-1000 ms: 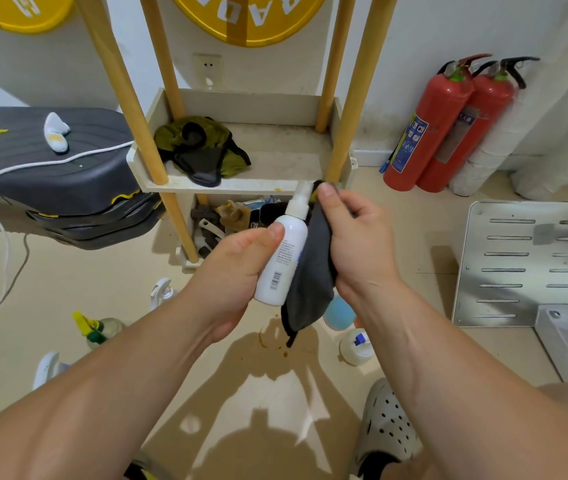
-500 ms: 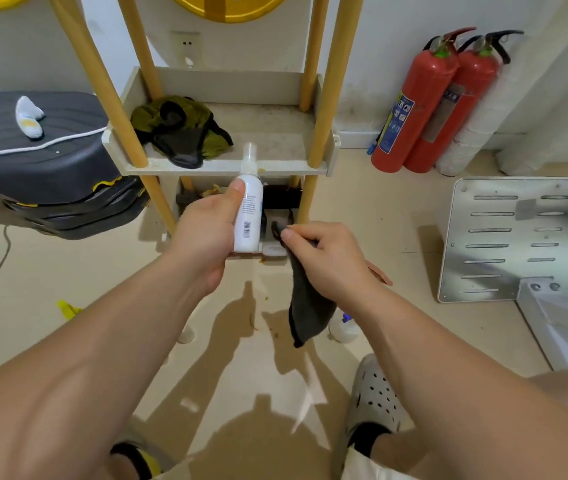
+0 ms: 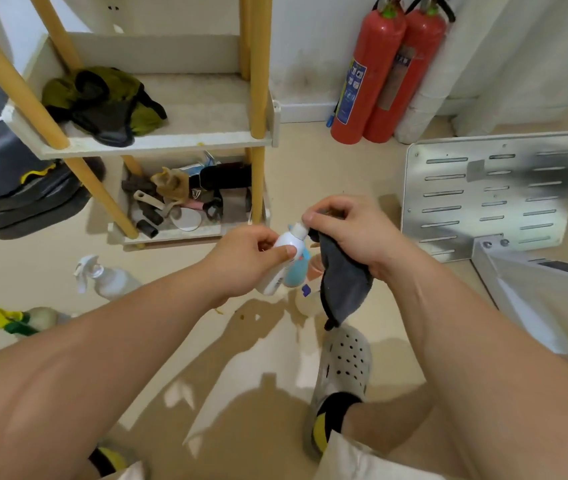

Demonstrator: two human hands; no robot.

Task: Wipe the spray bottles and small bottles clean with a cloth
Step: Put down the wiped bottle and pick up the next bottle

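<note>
— Beige floor (image 3: 310, 161) beneath, wooden shelf (image 3: 158, 144) ahead; where are your grips?
— Both over the floor, before the shelf's lower tier. My right grip (image 3: 355, 232) curls round the grey cloth (image 3: 345, 282), pinching it against the white bottle (image 3: 284, 241) at its cap; the rest hangs.
— And the bottle?
— My left grip (image 3: 241, 265) clasps its body, tilted, cap rightward.

We see a white shelf rack (image 3: 158, 143) with yellow wooden posts on a beige floor (image 3: 327, 168), against a white wall (image 3: 310, 46). Right of the rack stand two red fire extinguishers (image 3: 365, 74), farther right a slotted metal panel (image 3: 490, 192); left of it, a dark case (image 3: 5, 181).
</note>
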